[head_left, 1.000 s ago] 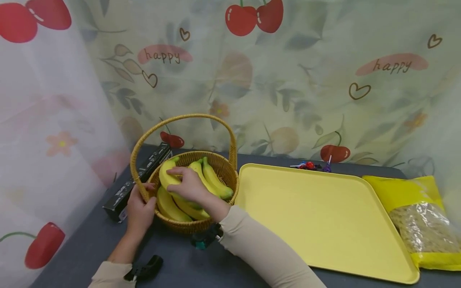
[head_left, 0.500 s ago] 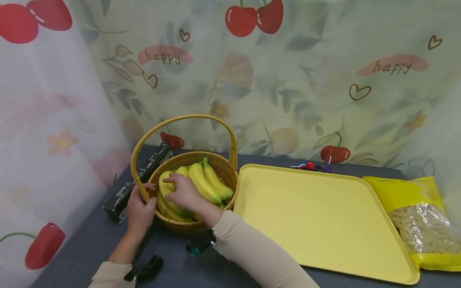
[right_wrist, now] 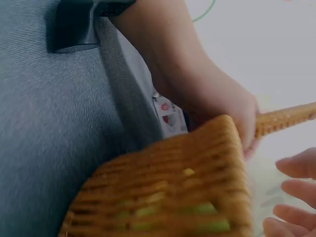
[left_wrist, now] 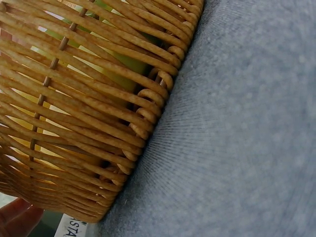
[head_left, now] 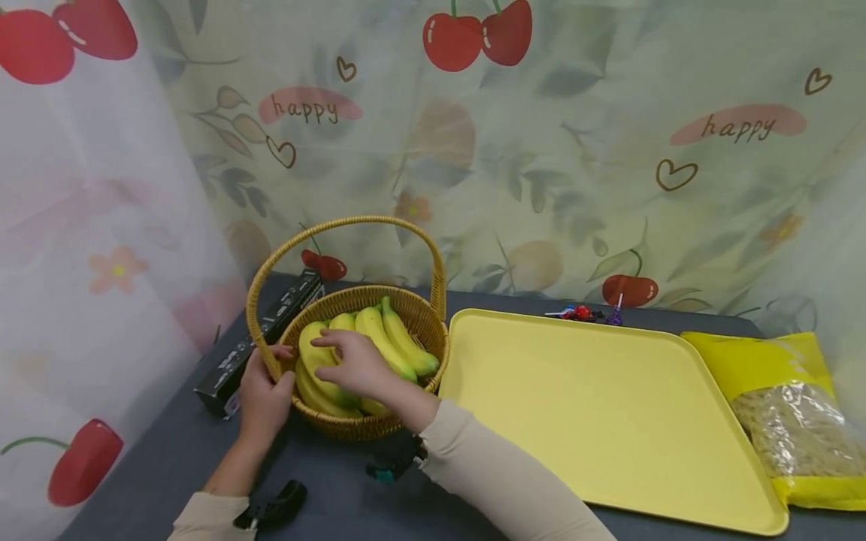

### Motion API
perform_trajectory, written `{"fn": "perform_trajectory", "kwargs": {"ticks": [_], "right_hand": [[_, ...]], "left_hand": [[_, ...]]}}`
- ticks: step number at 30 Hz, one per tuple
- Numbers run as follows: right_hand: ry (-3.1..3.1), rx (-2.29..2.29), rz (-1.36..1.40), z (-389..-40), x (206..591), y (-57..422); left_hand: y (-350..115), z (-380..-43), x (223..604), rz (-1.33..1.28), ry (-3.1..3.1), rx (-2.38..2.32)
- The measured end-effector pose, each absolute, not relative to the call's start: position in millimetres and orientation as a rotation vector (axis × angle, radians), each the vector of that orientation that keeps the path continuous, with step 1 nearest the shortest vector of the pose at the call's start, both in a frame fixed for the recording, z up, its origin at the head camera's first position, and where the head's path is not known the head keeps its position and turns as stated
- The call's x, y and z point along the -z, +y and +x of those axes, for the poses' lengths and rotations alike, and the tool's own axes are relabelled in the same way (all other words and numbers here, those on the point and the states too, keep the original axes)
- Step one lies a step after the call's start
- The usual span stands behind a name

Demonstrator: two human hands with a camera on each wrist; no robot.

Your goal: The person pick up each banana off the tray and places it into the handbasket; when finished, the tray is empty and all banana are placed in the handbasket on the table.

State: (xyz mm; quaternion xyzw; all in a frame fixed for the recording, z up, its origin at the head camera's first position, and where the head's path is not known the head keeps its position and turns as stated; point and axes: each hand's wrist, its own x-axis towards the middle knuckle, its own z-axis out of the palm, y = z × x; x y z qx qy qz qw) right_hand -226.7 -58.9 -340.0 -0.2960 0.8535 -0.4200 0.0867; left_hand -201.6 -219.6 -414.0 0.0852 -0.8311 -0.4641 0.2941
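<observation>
Several yellow bananas (head_left: 385, 342) with greenish tips lie side by side in a round wicker basket (head_left: 438, 379) with a tall hoop handle (head_left: 358, 219). My left hand (head_left: 265, 394) grips the basket's left side at the foot of the handle, thumb on the near side. Over the bananas hovers my right hand (head_left: 358, 366), its fingers loosely spread and holding nothing. In the right wrist view the fingertips (right_wrist: 296, 190) show apart beyond the basket rim (right_wrist: 237, 163). The left wrist view is mostly woven wall (left_wrist: 89, 98), with yellow showing through the gaps.
A yellow tray (head_left: 595, 413) lies right of the basket. Behind its far edge are wrapped lollipops (head_left: 585, 312). A yellow bag with a clear window (head_left: 791, 421) rests at the far right. Left of the basket is a long black box (head_left: 230, 376). A printed curtain (head_left: 541, 188) stands behind.
My right hand has let go of the leftmost upper banana, which now lies lower among the others, and has drawn slightly up and right. The left hand keeps its grip on the basket.
</observation>
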Motion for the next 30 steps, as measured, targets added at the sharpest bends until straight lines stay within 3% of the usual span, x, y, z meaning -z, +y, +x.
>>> {"fn": "perform_trajectory", "kwargs": {"ticks": [20, 30], "right_hand": [[2.438, 1.304, -0.97, -202, 334, 58], [2.668, 1.187, -0.83, -183, 343, 154]], "left_hand": [[-223, -202, 417, 0.217, -2.223, 1.23], [-216, -175, 381, -0.111, -2.136, 1.263]]}}
